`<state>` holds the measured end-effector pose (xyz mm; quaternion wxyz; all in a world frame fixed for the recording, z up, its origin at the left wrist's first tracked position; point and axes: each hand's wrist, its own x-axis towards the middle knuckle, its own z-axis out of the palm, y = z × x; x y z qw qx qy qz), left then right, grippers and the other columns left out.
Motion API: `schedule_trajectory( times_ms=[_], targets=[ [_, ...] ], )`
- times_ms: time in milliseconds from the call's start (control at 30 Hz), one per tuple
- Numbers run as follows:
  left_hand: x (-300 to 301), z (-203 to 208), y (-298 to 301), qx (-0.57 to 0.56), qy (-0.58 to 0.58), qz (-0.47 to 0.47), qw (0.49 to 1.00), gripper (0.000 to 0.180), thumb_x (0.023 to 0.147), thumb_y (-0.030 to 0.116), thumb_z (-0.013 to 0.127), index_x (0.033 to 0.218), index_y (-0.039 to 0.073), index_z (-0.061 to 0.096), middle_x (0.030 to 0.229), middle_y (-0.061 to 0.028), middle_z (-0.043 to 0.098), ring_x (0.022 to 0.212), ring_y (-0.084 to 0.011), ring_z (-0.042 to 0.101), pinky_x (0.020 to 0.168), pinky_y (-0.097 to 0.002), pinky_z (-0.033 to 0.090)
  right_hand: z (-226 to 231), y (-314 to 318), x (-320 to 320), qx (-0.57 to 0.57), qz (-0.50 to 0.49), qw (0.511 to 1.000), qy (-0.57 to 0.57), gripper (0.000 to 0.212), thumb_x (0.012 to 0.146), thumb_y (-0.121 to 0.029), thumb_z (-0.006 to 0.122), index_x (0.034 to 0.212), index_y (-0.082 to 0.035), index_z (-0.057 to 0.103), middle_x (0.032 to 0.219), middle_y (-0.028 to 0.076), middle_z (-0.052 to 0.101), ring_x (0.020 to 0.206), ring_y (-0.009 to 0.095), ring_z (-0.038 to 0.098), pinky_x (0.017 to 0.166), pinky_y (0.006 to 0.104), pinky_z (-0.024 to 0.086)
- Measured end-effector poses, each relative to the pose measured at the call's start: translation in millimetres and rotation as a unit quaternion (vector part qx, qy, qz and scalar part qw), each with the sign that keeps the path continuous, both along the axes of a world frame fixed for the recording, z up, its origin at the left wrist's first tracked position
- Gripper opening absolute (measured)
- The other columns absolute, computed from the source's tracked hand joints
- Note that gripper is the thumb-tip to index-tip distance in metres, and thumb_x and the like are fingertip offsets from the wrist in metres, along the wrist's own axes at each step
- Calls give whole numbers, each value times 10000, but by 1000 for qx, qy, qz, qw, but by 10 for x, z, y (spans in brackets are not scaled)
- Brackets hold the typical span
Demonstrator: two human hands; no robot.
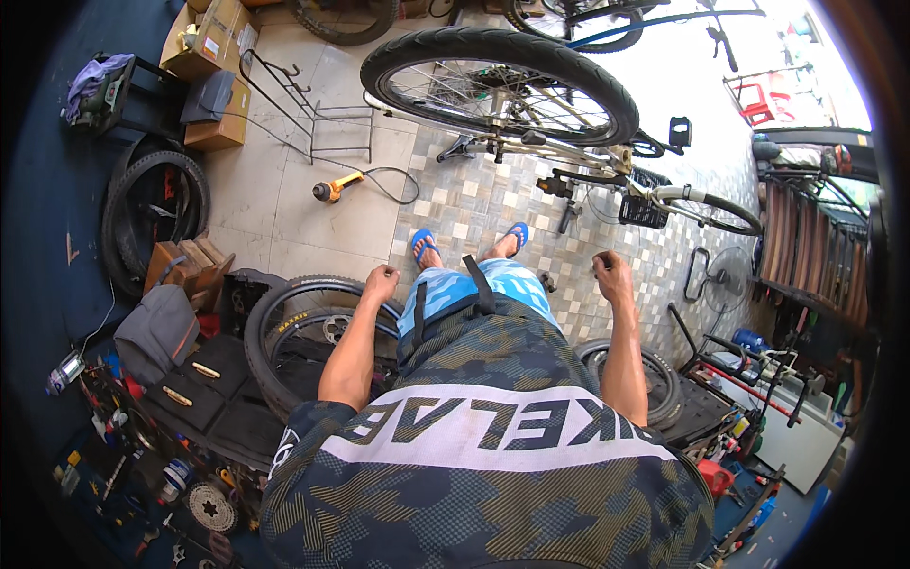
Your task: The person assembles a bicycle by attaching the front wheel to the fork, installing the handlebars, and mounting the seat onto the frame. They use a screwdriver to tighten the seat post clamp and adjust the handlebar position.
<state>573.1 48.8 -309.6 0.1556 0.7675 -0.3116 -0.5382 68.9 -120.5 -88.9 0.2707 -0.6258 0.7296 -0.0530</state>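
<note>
Standing person: feet in blue flip-flops [518, 234], set apart on the tiled floor; light blue camouflage shorts [517, 292] and a dark camouflage-patterned shirt [464, 526] fill the lower middle.
Left hand [381, 284]: raised in front of the body, fingers curled in toward the thumb; whether anything small is pinched there, I cannot tell.
Right hand [614, 277]: held out to the side with the elbow bent, fingers also curled; whether it grips something is too small to make out.
Between the hands: well apart, one on each side of the shorts.
Bicycle [621, 106]: ahead of the feet at the top middle, its large spoked wheel and black tyre toward the person, hub in view; neither hand touches it.
Stacked tyres [258, 334]: low on the left, the left hand appearing just beyond their upper edge.
Lower right tyre [669, 387]: lying behind the right forearm, partly hidden by it.
Yellow power tool [339, 186]: on the floor ahead and to the left, its dark cord looped beside it.
Metal rack [341, 150]: standing just past the tool.
Left wall: leaning tyres [112, 218], a grey bag [156, 327], a cardboard box [216, 133], and a purple cloth [95, 76] draped at a black stool.
Lower left corner: a toothed cassette [210, 507] among scattered hand tools.
Right side: a round fan [730, 277] and a red plastic stool [752, 102] farther off.
</note>
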Motion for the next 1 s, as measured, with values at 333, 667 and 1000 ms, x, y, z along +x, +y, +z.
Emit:
schedule_trajectory(
  times_ms=[333, 667, 1000],
  targets=[
    [151, 948, -1261, -178, 249, 301, 903, 609, 983, 476, 702, 1431, 99, 536, 1351, -86, 629, 1146, -230, 655, 879, -390, 549, 205, -56, 89, -8, -18, 1000, 15, 263, 983, -245, 653, 1068, -8, 729, 929, 186, 758, 870, 295, 745, 805, 393, 568],
    [1192, 2248, -3267, -462, 151, -3, 874, 848, 806, 353, 927, 1470, 44, 499, 1368, -88, 601, 1284, -193, 533, 1105, -336, 400, 691, -521, 131, -93, -55, 988, -108, 226, 957, -223, 693, 1068, -26, 703, 991, 187, 756, 945, 358, 732, 835, 431, 562],
    [1051, 2195, -3414, -468, 126, 84, 871, 620, 796, 276, 946, 1297, 85, 636, 1119, 16, 676, 1044, -120, 616, 987, -284, 455, 329, -651, -249, -99, -124, 973, -167, 280, 933, -241, 729, 1118, -34, 699, 989, 161, 762, 888, 297, 747, 789, 406, 583]
  ],
)
